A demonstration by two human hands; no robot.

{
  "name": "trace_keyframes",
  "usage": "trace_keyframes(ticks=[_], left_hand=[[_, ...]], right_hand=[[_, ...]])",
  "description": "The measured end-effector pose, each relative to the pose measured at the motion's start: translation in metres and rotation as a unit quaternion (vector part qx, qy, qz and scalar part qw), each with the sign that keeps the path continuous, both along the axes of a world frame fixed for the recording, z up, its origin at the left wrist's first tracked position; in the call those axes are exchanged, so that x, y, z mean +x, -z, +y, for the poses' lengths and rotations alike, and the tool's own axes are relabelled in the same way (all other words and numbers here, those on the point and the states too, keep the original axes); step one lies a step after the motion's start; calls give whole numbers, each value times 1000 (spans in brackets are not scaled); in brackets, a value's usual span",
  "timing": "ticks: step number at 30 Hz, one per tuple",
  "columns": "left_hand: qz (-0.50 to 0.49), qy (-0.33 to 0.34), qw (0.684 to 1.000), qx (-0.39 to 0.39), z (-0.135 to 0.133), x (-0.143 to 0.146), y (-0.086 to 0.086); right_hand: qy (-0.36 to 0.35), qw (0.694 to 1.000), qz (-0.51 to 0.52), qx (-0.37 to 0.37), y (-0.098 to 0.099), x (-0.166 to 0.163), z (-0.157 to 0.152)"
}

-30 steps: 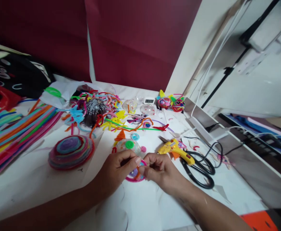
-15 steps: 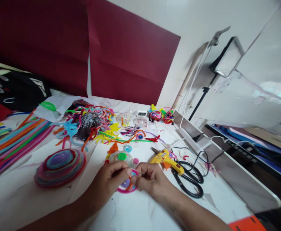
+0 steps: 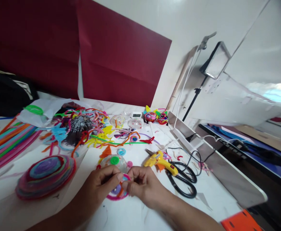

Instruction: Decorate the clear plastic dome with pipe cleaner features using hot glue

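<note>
Between my hands is a small round craft piece [image 3: 117,194] with a bright pink fuzzy rim, and purple, orange and blue bits inside it. My left hand [image 3: 104,183] pinches its upper left edge between thumb and fingers. On the other side, my right hand [image 3: 141,184] grips the right edge with thumb and fingertips. Just behind them sits a clear dome [image 3: 122,163] with a green disc [image 3: 114,160] on top, partly covered by my fingers. An orange fuzzy cone [image 3: 106,151] and a blue ring [image 3: 121,151] are close to it.
A yellow glue gun [image 3: 159,159] lies over black-handled scissors [image 3: 183,181] at right. Left stands a coiled multicoloured pipe-cleaner disc [image 3: 46,175], with loose pipe cleaners [image 3: 10,144] behind. A tangled pile [image 3: 94,120], clear balls [image 3: 117,121] and a small digital clock [image 3: 136,115] sit farther back.
The whole view has shifted, so things appear farther left and slightly lower. Both hands keep hold of the pink-rimmed piece, with little change in their grip.
</note>
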State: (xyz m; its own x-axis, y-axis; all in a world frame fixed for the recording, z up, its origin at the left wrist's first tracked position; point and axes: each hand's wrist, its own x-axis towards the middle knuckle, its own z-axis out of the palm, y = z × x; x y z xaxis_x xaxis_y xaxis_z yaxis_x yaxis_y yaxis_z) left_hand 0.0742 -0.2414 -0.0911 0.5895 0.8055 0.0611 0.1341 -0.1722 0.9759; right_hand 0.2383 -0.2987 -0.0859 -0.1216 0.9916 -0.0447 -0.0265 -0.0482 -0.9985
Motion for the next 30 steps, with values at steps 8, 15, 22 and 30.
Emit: trace_keyframes(ticks=[8, 15, 22, 30], left_hand=[[5, -4, 1000, 16, -1, -2, 2], [-8, -25, 1000, -1, -5, -1, 1], [-11, -28, 999, -19, -4, -2, 1], [1, -6, 1000, 19, 2, -5, 10]], right_hand=[[2, 1000, 2, -5, -3, -2, -1], [1, 1000, 10, -14, -3, -4, -1], [-3, 1000, 9, -6, -4, -4, 0], [3, 999, 27, -17, -1, -4, 1]])
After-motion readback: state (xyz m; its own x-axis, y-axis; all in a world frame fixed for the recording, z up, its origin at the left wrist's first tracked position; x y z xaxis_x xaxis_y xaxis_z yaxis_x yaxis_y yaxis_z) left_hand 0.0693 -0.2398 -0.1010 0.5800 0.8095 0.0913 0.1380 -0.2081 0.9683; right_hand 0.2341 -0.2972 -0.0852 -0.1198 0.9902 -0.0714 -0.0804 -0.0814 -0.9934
